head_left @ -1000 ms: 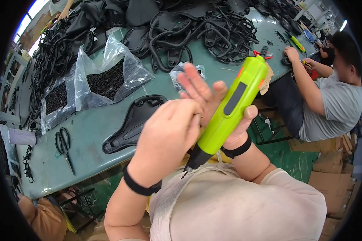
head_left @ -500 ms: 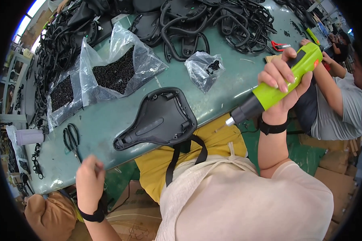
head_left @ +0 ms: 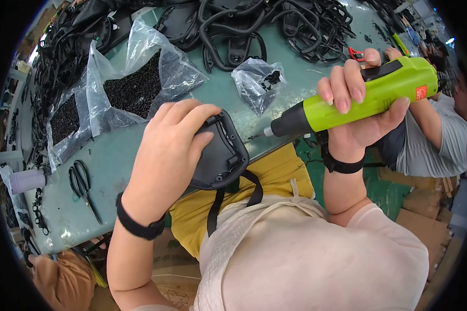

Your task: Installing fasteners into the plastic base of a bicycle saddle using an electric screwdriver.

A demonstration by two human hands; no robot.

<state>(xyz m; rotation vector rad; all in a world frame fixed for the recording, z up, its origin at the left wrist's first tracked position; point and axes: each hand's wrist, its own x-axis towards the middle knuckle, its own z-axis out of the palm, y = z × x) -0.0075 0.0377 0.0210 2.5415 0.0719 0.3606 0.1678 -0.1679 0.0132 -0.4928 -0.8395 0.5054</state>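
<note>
A black bicycle saddle (head_left: 221, 160) lies underside up at the table's near edge. My left hand (head_left: 172, 140) covers its narrow end, with the fingers curled over the far edge and the thumb on the underside. My right hand (head_left: 358, 98) is wrapped round a lime-green electric screwdriver (head_left: 329, 111). The tool is held nearly level, its tip pointing left, close to the saddle's right side but apart from it. A small dark piece shows at the tip, too small to make out surely.
Clear plastic bags of small black screws (head_left: 135, 88) lie beyond the saddle, with a smaller bag (head_left: 259, 85) to the right. Black scissors (head_left: 83, 186) rest at the left. Black saddle frames (head_left: 238, 31) are heaped at the back. Another person (head_left: 436, 140) sits at the right.
My left hand has moved right and up from beside the table edge onto the saddle. The screwdriver has swung toward level, and its tip has come left and up, nearer the saddle.
</note>
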